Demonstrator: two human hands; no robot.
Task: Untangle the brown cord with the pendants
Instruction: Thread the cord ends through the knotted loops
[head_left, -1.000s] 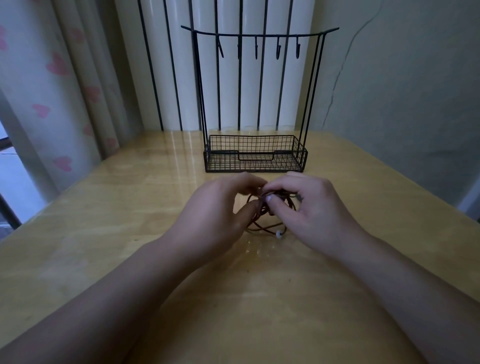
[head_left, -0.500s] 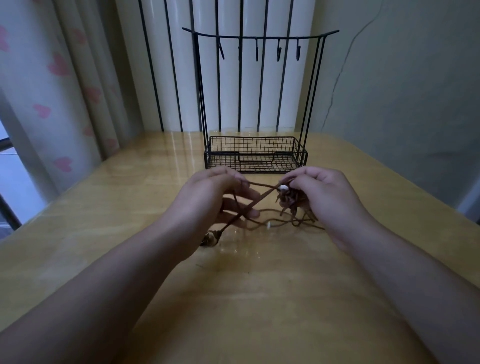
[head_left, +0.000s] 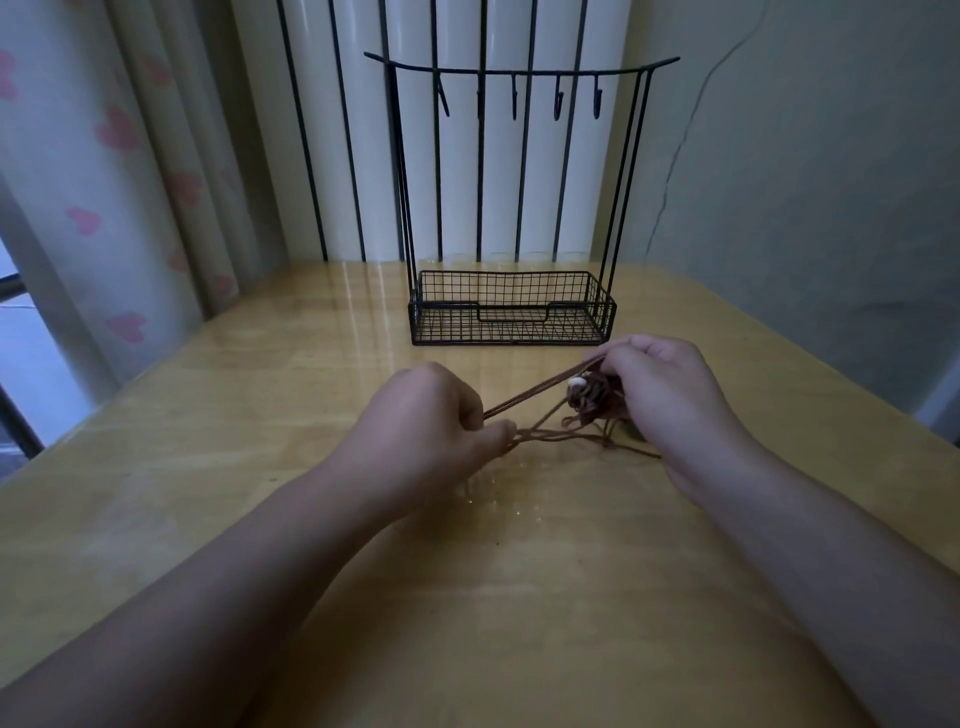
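Two bare forearms reach in from the near edge over the glossy yellow wooden worktop (head_left: 260, 467), and both hands work just above it. The left hand (head_left: 431, 415) has its fingers curled, pinching several strands of the brown cord (head_left: 530, 397) between thumb and forefinger. From that pinch two strands run taut, up and to the right, to the right hand (head_left: 670, 384), whose curled fingers grip them at the top while a bunched tangle of the cord hangs under its palm. A pale pendant (head_left: 576, 383) sits at the upper edge of that tangle, touching the fingers. Looser loops of cord trail low between the two hands and lie on the worktop below the right hand. Farther back stands a black wire rack (head_left: 511, 312), a mesh basket with a hooked rail above it. Behind it are white vertical pipes, a curtain (head_left: 124, 171) with pink hearts to the left, and a cracked wall to the right.
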